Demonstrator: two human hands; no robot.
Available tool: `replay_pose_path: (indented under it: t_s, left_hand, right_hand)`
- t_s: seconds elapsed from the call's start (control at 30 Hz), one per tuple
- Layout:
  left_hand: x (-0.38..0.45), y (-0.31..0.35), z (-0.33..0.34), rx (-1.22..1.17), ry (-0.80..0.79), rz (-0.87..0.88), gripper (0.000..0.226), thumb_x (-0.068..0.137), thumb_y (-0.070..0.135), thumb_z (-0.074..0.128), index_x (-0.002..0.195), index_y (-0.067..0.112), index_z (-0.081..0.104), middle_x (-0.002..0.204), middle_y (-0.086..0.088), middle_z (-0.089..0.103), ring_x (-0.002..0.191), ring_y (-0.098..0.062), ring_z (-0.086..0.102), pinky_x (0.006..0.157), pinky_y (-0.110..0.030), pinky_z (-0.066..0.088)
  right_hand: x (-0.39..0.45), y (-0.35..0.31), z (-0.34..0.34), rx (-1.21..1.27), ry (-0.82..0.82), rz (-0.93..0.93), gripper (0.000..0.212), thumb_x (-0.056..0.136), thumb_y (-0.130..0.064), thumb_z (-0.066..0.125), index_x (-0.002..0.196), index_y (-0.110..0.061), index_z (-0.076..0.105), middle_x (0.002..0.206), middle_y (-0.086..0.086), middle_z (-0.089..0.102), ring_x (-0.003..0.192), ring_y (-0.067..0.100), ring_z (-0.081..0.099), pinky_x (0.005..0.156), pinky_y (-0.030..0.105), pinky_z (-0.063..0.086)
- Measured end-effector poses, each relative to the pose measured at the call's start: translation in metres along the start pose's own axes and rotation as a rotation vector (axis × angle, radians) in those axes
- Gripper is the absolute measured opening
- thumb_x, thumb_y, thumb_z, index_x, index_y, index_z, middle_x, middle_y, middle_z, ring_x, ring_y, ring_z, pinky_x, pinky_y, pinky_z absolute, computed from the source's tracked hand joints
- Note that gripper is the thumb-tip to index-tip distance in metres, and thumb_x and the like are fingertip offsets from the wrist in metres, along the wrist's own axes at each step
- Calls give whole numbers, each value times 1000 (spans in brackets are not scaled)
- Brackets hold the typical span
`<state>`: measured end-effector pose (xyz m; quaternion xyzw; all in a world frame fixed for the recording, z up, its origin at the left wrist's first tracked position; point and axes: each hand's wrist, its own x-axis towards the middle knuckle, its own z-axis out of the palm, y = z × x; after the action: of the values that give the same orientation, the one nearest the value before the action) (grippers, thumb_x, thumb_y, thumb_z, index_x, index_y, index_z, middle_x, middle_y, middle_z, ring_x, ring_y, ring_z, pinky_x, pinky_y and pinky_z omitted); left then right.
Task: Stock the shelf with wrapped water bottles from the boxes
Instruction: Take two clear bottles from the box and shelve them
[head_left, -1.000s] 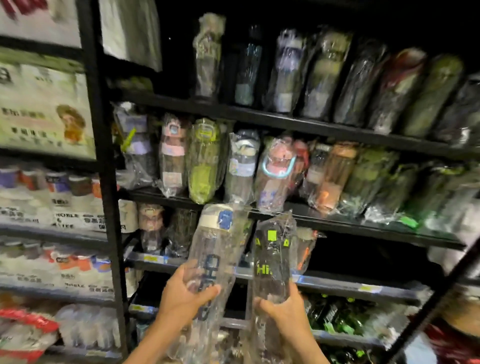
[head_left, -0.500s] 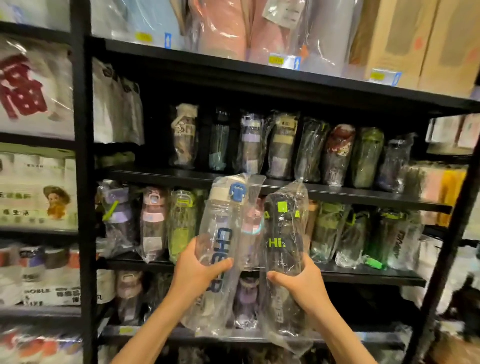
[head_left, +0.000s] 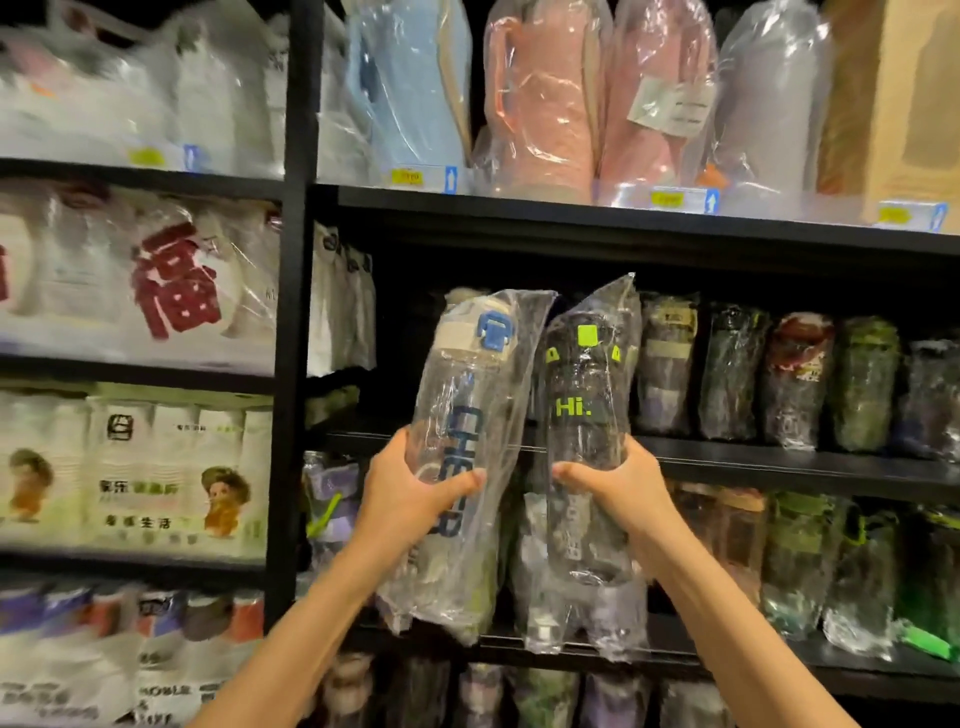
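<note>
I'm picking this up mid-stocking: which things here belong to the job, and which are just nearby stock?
Job:
left hand gripping the clear wrapped bottle
right hand gripping the dark wrapped bottle
bottle shelf behind them

Nearby stock:
pink wrapped rolls on the shelf above
white packs with red print at left

Two wrapped bottles held up side by side before the black shelf (head_left: 779, 462), wrappers touching. At nine o'clock of the pair, a clear bottle (head_left: 467, 415) in loose plastic wrap, white cap with blue latch, blue lettering down its side, top tilted toward one o'clock. At three o'clock, a dark smoky bottle (head_left: 584, 415) with green accents and a green "Hi.", nearly upright, its wrap peaking above the cap.
</note>
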<state>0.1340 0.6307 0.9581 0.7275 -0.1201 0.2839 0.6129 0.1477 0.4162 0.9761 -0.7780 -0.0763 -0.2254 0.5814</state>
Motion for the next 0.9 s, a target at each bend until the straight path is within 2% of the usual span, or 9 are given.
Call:
replay_pose_path:
  t_s: [0.07, 0.17, 0.27, 0.33, 0.47, 0.57, 0.67, 0.8, 0.9]
  left_hand:
    - [12, -4, -20, 5, 11, -7, 54, 65, 26, 84, 111, 22, 57, 100, 8, 67, 92, -7, 64, 74, -22, 50]
    - [24, -14, -39, -3, 30, -32, 55, 66, 23, 83, 114, 18, 57, 101, 3, 68, 93, -11, 65, 72, -21, 49]
    - [35, -23, -51, 7, 60, -43, 53, 66, 21, 83, 112, 18, 57, 100, 3, 68, 88, -6, 65, 64, -12, 47]
    - [45, -25, -56, 16, 76, -41, 51, 66, 22, 83, 110, 19, 56, 97, 6, 67, 83, -1, 64, 61, -10, 46]
    - [80, -17, -62, 26, 98, -14, 55, 65, 30, 83, 111, 19, 56, 97, 8, 66, 86, -4, 65, 71, -25, 55]
    - [126, -7, -62, 46, 121, 3, 75, 59, 43, 83, 121, 14, 54, 106, 1, 65, 96, -16, 64, 83, -40, 55]
    - [172, -1, -52, 26, 119, 43, 70, 60, 42, 83, 118, 13, 55, 106, -2, 66, 95, -17, 64, 84, -41, 55]
    - [214, -17, -33, 77, 125, 46, 87, 62, 43, 83, 132, 9, 44, 122, -7, 58, 107, -20, 59, 93, -37, 50]
    - [232, -39, -21, 109, 132, 26, 89, 70, 36, 81, 140, 7, 35, 134, -7, 49, 116, -21, 53, 88, -26, 43]
  right_hand:
    - [22, -16, 23, 33, -4, -15, 110, 37, -56, 87, 129, -10, 48, 118, 5, 64, 105, 21, 62, 93, 40, 50]
    - [51, -40, 52, 68, -54, -8, 87, 55, -38, 88, 126, -6, 49, 106, 6, 68, 86, 17, 62, 76, 40, 55]
    - [76, -49, 74, 77, -60, -42, 125, 28, -63, 87, 134, -10, 46, 118, 7, 65, 98, 20, 65, 84, 37, 55]
    - [88, -50, 81, 74, -75, -63, 131, 26, -64, 85, 137, -11, 43, 125, 7, 60, 106, 22, 62, 88, 40, 53]
    - [100, -57, 84, 68, -88, -49, 108, 53, -42, 87, 142, -9, 35, 123, 9, 59, 90, 18, 63, 59, 22, 48]
    - [111, -49, 81, 61, -81, -42, 113, 47, -47, 86, 141, -10, 36, 122, 9, 61, 95, 19, 63, 70, 30, 54]
    - [112, -46, 74, 44, -81, -29, 116, 46, -48, 87, 142, -9, 33, 122, 7, 59, 104, 24, 60, 79, 33, 52]
    - [117, -31, 61, 63, -88, -65, 99, 69, -27, 83, 146, -7, 25, 119, -6, 51, 101, 16, 54, 82, 28, 45]
    - [120, -21, 49, 65, -88, -62, 106, 68, -30, 84, 149, -9, 19, 144, 5, 40, 120, 21, 46, 94, 33, 39]
